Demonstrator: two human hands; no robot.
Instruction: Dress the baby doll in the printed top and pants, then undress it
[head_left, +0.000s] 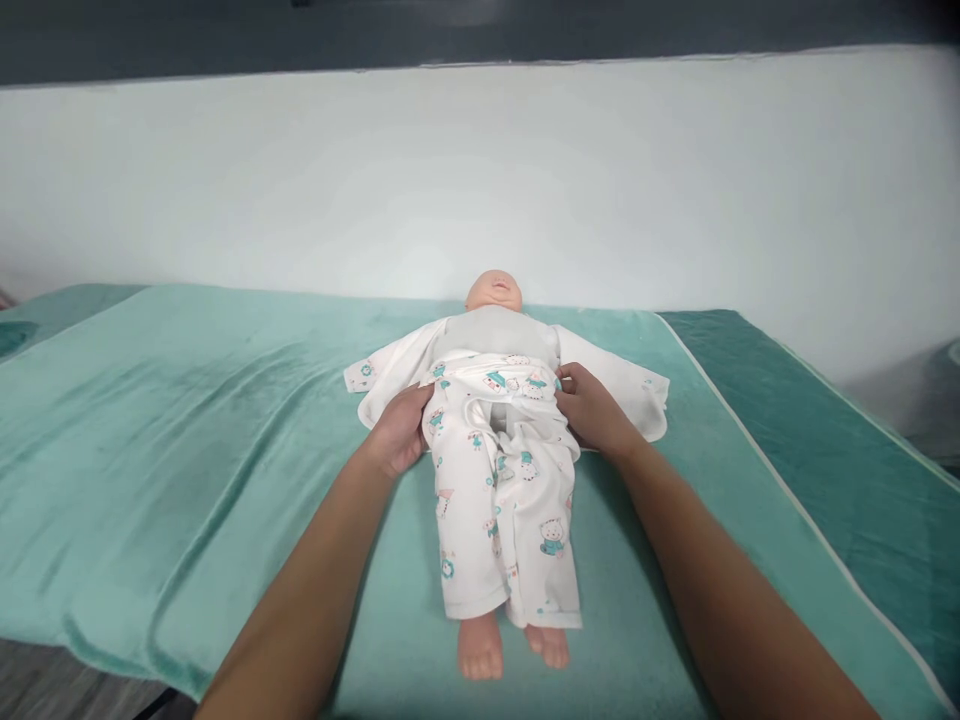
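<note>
The background is filled by a white wall (480, 170), topped by a dark band (420, 35). In front of it, a wide surface is covered by a green cloth (225, 430); the cloth is creased on the left and bordered on the right by a darker strip (810, 440). On the middle of the cloth a doll (496, 288) is laid on its back, its head placed toward the wall. Its legs are covered by white trousers (525, 490), printed with small animals and drawn up around the hips, and a gap is left at the crotch. Beneath the waistband a white shirt (622, 385) is spread open, its sleeves stretched out to both sides and the grey torso left uncovered between. The trousers' left side is gripped at the waist by the left hand (403, 425), its fingers closed on the fabric and partly hidden. The opposite side is pinched by the right hand (592, 408), its thumb and forefinger brought together at the waistband. Below the hems two bare feet (480, 648) are shown.
</note>
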